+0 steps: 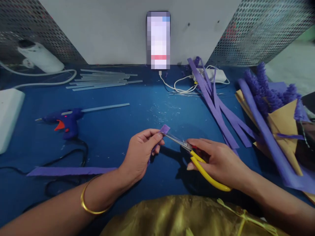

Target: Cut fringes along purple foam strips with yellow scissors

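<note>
My left hand (140,152) is closed, pinching a small purple strip (165,129) between thumb and fingers. The strip's square end sticks out above the fingertips, and the rest is mostly hidden by the hand. My right hand (216,160) holds a pair of scissors (209,177) with yellow handles. Their blades point left and their tips meet the strip beside my left thumb; whether they are cutting into it I cannot tell. Beneath my left forearm lies a longer purple strip (73,171) on the blue table (157,108).
At left, a blue glue gun (70,119) rests with its cord trailing forward. Several glue sticks (103,78) lie behind it. A phone (158,39) leans at the back, on a white cable. More purple strips (209,98) and wrapped purple flowers (265,88) fill the right side.
</note>
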Demonstrator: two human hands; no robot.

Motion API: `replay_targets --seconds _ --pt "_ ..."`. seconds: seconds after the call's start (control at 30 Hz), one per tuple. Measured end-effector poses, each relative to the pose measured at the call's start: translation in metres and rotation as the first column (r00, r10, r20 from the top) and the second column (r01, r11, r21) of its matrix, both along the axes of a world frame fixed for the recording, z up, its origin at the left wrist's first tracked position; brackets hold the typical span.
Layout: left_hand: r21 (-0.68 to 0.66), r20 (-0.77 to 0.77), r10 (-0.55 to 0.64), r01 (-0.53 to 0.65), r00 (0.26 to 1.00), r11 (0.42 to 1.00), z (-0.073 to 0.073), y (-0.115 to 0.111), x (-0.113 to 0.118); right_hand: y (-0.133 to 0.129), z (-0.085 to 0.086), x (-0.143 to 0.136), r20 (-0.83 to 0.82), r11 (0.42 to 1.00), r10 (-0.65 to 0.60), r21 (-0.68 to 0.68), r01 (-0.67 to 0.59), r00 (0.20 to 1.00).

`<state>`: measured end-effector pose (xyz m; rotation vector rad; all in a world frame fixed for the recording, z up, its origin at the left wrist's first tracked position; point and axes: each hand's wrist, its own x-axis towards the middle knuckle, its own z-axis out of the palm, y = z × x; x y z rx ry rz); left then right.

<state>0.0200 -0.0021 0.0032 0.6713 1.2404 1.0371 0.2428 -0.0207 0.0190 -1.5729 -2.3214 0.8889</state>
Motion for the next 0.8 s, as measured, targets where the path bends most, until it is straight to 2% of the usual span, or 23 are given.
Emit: replay_targets --seconds 0.6,0.8 --pt "0.027 -0.017 -0.026 0.027 1.000 0.999 -0.0016 -0.0009 0.0001 -0.0005 0.0020 0.0010 -0.031 0.998 0.044 -0.031 -0.045 0.999" --pt "0.028 -0.015 -0.028 0.028 1.000 0.999 0.0004 0.0001 0.0009 -0.0012 -0.0007 0.0016 -0.071 0.999 0.052 0.005 -0.052 0.996"
